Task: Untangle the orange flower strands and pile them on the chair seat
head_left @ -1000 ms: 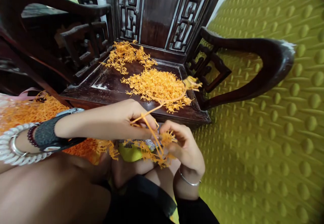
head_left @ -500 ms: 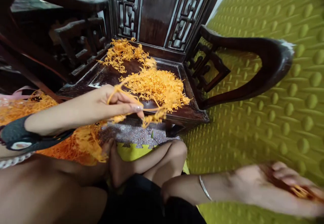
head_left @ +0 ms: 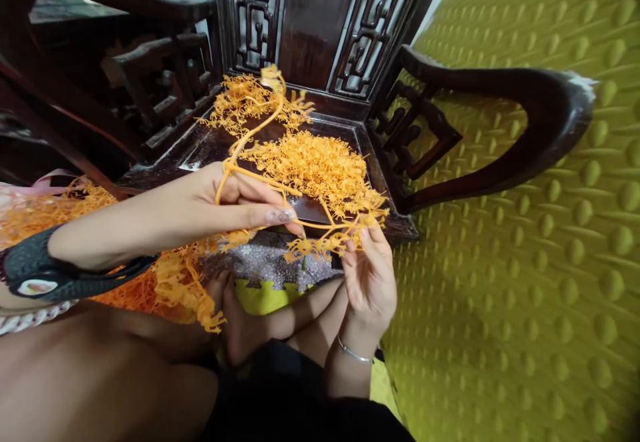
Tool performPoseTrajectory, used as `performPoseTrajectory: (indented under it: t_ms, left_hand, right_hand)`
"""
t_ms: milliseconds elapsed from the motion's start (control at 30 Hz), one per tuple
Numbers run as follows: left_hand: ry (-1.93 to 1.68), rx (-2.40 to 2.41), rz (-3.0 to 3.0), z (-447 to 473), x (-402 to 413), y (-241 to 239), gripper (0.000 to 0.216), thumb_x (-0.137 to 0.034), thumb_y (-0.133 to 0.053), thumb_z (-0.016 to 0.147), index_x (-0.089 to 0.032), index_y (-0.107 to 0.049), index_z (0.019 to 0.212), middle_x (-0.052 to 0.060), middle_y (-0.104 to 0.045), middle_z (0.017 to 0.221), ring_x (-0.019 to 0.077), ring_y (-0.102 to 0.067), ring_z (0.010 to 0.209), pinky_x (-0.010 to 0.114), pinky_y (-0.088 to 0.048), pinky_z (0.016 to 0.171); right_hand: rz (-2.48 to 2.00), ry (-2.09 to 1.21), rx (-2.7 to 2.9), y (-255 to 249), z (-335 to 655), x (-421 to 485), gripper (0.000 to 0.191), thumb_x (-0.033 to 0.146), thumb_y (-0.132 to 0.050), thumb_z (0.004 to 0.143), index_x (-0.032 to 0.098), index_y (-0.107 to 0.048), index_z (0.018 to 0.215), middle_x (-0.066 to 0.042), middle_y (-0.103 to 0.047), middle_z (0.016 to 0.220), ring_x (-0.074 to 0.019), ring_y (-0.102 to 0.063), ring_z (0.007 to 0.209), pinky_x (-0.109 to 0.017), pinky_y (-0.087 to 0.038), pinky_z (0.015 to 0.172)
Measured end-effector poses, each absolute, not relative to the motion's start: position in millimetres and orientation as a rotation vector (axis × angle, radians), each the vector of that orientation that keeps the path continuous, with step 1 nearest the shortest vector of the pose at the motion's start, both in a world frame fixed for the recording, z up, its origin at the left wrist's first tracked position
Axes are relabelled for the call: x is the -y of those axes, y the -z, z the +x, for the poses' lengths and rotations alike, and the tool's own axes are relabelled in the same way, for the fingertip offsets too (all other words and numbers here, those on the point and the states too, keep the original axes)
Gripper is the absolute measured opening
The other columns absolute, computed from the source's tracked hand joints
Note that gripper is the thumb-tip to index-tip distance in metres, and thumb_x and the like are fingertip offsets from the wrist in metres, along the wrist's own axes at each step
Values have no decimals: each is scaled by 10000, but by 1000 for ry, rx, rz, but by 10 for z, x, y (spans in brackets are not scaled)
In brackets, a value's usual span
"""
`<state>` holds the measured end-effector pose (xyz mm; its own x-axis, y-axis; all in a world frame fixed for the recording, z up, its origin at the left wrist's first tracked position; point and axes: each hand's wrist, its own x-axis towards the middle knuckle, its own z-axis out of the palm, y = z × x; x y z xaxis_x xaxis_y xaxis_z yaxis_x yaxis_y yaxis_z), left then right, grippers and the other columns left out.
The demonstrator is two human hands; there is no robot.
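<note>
The orange branch (head_left: 320, 227) is at the centre of the frame, its long stem going almost level rightward from the left hand (head_left: 240, 203), which pinches it, to its tufted end, pinched by the nearer right hand (head_left: 371, 275).

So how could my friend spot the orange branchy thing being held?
Find the dark wooden chair. Toward its front, the left hand holds up an orange branching piece. Its long, bare stems set it apart from the orange heap on the chair.

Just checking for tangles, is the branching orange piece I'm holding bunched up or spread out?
Spread out: one orange stem arcs up from the left hand, another reaches the right hand.
</note>
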<state>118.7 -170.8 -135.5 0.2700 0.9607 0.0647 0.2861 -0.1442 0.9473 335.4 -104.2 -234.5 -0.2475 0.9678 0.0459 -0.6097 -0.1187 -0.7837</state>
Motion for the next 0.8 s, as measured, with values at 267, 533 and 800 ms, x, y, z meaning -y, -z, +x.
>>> performPoseTrajectory:
  t_ms: [267,533,800]
  left_hand:
    - [-829,-1087,1523,1174,1698,1456,163,-159,-582,886,-167,-744,895,-28,-724,873,30,-620,823,72,-416,747]
    - [-735,-1046,1605,1159,1651,1528,194,-174,-551,913,-173,-744,928,-15,-721,957,54,-612,867,99,-419,759]
    - [-600,-1031,1544,1201,1707,1594,246,-238,-503,930,-132,-721,967,35,-727,933,110,-646,769,151,-480,682]
  right_hand:
    - [-598,-1565,861,2359,3247,1005,133,256,-667,698,174,-573,652,65,-399,565,-21,-333,442,-114,-358,427]
    - [-524,-1448,1232,2310,3269,1164,694,814,-508,669,240,-675,1022,-3,-528,658,-116,-462,544,-237,-369,484]
    - [-574,-1443,1200,2326,3344,1120,367,462,-673,785,179,-535,596,60,-385,472,-51,-330,412,-168,-314,412]
